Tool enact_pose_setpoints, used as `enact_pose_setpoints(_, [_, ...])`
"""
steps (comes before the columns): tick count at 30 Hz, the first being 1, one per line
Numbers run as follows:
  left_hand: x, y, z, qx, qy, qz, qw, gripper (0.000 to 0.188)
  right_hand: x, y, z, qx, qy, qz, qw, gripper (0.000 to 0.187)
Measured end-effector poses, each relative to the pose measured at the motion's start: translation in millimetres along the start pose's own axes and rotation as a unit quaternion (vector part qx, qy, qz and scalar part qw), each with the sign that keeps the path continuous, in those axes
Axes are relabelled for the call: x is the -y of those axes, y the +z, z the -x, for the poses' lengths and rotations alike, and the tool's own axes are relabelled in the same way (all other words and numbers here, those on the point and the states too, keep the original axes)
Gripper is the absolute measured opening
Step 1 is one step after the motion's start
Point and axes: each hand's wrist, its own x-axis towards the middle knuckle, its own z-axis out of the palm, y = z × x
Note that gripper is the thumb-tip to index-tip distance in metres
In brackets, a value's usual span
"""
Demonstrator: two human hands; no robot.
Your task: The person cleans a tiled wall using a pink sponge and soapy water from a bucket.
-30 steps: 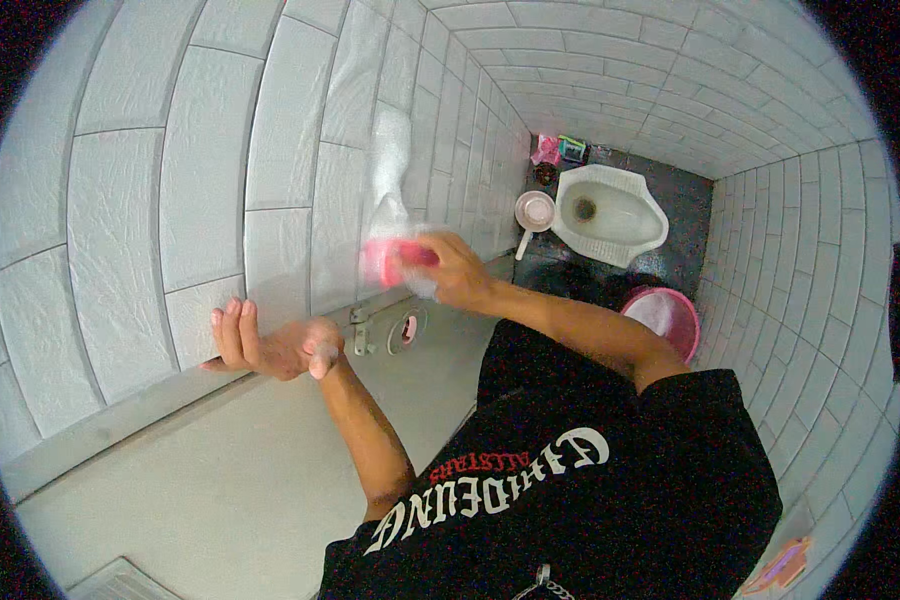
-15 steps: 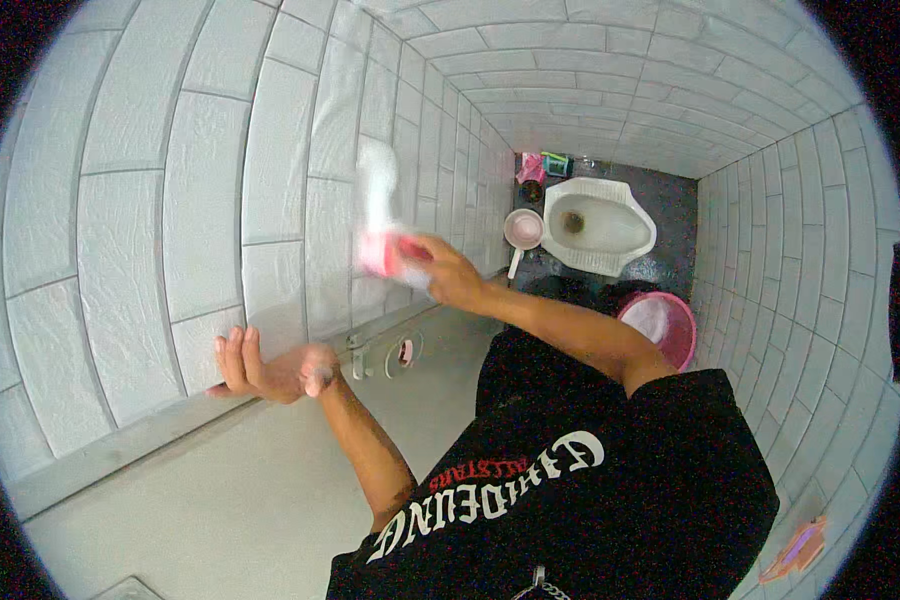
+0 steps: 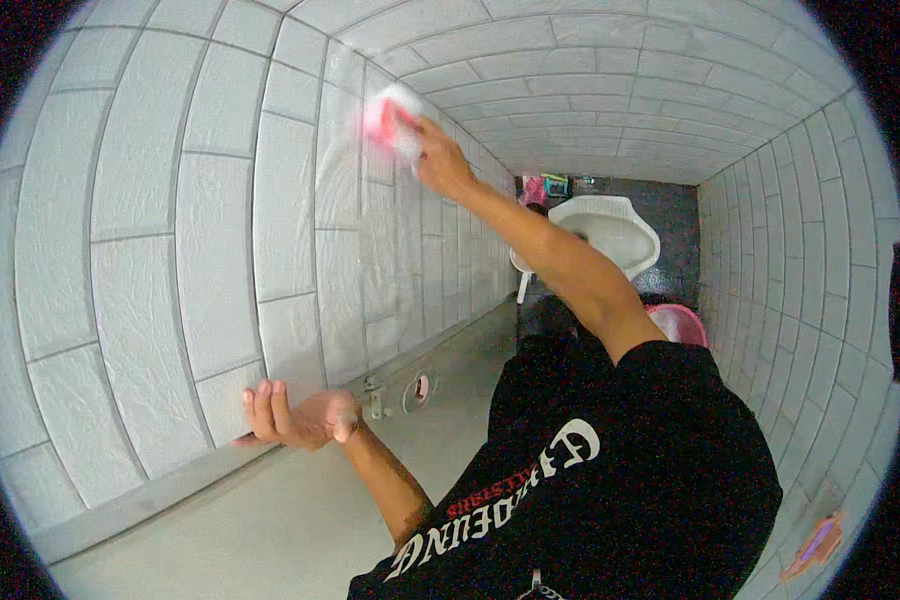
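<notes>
My right hand (image 3: 444,158) is closed round a pink and white scrub brush (image 3: 394,116), blurred by motion, up against the white tiled wall (image 3: 290,210). Wet, soapy streaks show on the tiles below it. Lower left, my left hand (image 3: 305,415) rests at the grey door frame (image 3: 170,490) under the tiles. Its fingers are stretched out and it holds nothing. Close to that wrist is a metal latch (image 3: 373,398) on the pale door (image 3: 270,545).
A white squat toilet (image 3: 620,235) is set in the dark floor (image 3: 677,230). Beside it lies a dipper with a white handle (image 3: 523,289), partly behind my arm. A pink basin (image 3: 692,322) stands nearer. Pink and green packets (image 3: 553,186) sit in the far corner.
My right hand and the brush have moved up the wall, away from me. The left hand stays at the door frame while the whole view has shifted slightly.
</notes>
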Motion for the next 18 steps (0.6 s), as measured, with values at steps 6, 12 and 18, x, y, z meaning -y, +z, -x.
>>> enact_pose_setpoints(6, [-2,-2,-2,-0.005,0.000,-0.010,1.000,0.086,30,4,109,0.135,-0.030,-0.088,0.987,0.062])
enact_pose_setpoints(12, [1,0,-2,-0.012,0.031,-0.006,0.999,0.085,16,-16,74,0.187,0.095,-0.199,0.957,0.049])
enact_pose_setpoints(18, [-2,-2,-6,0.001,0.026,-0.014,1.000,0.084,-2,-10,38,0.250,0.328,-0.543,0.731,0.043])
